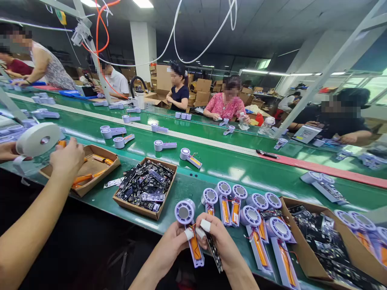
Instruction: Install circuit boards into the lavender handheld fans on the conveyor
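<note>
In the head view, a lilac handheld fan (185, 212) with an open handle is gripped by my left hand (169, 245). An orange battery (196, 246) and thin red wires lie in that handle. My right hand (222, 241) is closed on a narrow black circuit board (214, 251), held beside the fan. White wraps cover some fingertips of both hands. Several more open fans (252, 216) with orange batteries stand on the bench to the right of my hands. Ahead and left sits a cardboard tray (157, 216) heaped with circuit boards.
At left, a co-worker's hand (67, 155) works near a white tape roll (38, 139) and a cardboard tray (113, 166) of orange batteries. Another box (317, 272) of boards is at right. Fans line the green conveyor (142, 141); several people sit across it.
</note>
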`<state>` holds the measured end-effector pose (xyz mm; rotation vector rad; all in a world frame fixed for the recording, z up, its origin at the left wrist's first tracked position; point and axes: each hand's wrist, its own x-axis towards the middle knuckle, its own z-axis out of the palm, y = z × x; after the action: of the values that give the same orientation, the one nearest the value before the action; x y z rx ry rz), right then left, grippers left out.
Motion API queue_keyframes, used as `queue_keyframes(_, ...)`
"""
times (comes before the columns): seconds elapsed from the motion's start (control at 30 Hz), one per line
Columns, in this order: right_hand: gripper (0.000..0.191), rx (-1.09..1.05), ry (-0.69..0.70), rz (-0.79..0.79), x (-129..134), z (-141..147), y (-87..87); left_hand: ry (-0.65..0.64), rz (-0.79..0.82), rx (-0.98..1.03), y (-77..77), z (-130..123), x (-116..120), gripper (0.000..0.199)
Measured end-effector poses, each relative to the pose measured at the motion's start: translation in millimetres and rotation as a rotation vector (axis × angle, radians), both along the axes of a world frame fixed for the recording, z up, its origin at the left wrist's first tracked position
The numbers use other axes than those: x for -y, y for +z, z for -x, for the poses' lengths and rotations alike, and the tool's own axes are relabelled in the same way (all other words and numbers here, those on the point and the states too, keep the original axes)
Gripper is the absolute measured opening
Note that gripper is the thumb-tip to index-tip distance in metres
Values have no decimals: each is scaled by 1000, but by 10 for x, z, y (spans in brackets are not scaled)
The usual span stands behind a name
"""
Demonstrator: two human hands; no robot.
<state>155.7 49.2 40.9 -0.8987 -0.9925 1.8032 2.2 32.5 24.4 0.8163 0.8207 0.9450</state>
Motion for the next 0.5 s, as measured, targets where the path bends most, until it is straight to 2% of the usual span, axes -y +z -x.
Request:
queue_keyframes(0.1, 18, 187, -18, -141, 10, -64, 141, 152, -46, -12, -36, -42, -3, 25)
queue_keyframes(0.2, 15, 276, -38, -149, 23, -69, 224, 211, -78, -112, -87, -53, -17, 25)
queue_keyframes(0.33, 22, 12, -156, 72, 39, -14, 174, 164, -40, -134, -80, -11, -7, 33)
queue_keyframes(0.43, 27, -204, -203, 207, 52, 16, 78, 98, -171, -165, -31, 27, 8, 42)
queue_keyframes(0.5, 26, -296, -206, 242, 66, 13, 29, 80, -254, -225, -4, 45, 10, 48)
